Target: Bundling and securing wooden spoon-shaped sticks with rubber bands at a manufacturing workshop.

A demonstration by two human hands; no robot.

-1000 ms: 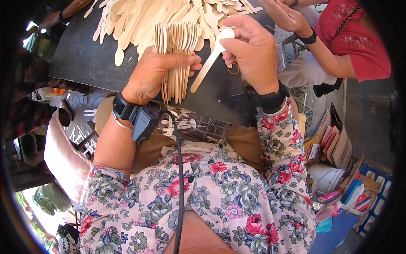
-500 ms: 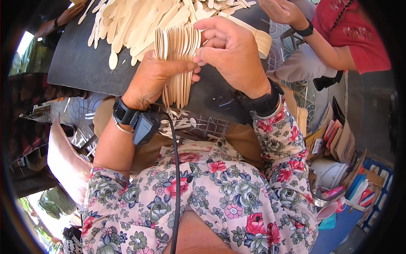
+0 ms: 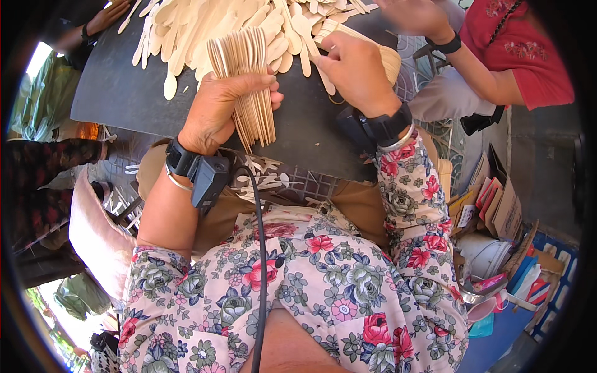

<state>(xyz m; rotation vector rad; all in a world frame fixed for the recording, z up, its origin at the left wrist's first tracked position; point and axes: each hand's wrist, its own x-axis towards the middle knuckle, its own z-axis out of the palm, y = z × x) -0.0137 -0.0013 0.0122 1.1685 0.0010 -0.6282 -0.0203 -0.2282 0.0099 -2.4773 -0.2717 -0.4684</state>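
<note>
A thick bundle of flat wooden spoons (image 3: 244,53) stands on end in my left hand (image 3: 227,102), whose fingers and thumb wrap round its middle. The spoons' rounded ends fan out at the top and their thinner ends point down toward me. My right hand (image 3: 360,74) is apart from the bundle, over the right side of the heap of loose wooden spoons (image 3: 205,31). Its fingers are curled in; what they pinch is hidden. Below them a loose spoon (image 3: 326,82) and a thin yellowish loop (image 3: 336,100) show.
The dark table (image 3: 124,93) carries the heap. Stacked wooden spoons (image 3: 388,62) lie beyond my right hand. Across the right corner is another person's hand (image 3: 416,18), with a red sleeve. Cardboard pieces (image 3: 497,205) and a white bucket (image 3: 485,255) stand at the right.
My right hand has left the bundle and moved right, over the heap's edge. My left hand, still gripping the bundle, has shifted slightly left.
</note>
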